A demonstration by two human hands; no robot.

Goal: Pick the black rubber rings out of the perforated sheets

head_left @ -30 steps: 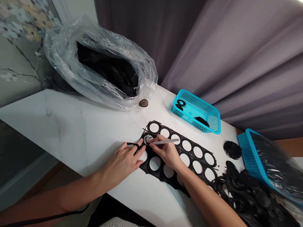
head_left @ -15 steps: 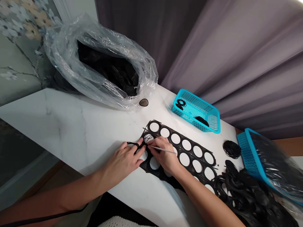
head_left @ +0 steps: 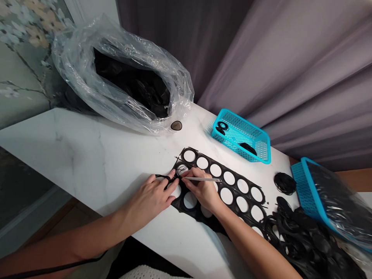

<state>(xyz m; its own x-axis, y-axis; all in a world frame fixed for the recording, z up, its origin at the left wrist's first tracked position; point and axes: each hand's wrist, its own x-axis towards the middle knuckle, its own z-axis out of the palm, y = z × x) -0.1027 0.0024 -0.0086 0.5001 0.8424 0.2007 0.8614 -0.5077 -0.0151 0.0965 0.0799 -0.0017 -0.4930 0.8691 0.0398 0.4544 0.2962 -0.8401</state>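
My left hand [head_left: 152, 199] rests with its fingers spread at the left end of a black rubber-like sheet [head_left: 214, 224] with rows of round holes. Thin black rings [head_left: 163, 176] loop around a finger of that hand, and some fine strands cross a hole beside its fingertips. In my right hand [head_left: 205, 192] a slim pale metal tool [head_left: 207, 179] is pinched, its tip close to the left fingertips. The tip itself is too small to make out. White table shows through the holes.
An open clear plastic bag [head_left: 128, 104] of black material stands at the back left. Behind the sheet sits a blue basket [head_left: 261, 136] with black rings. To the right are a black coil [head_left: 285, 183], a heap of black scraps [head_left: 314, 240] and another blue basket [head_left: 308, 193].
The rear end of the tool in my right hand has tilted up and now points more level to the right. My left hand has hardly moved.
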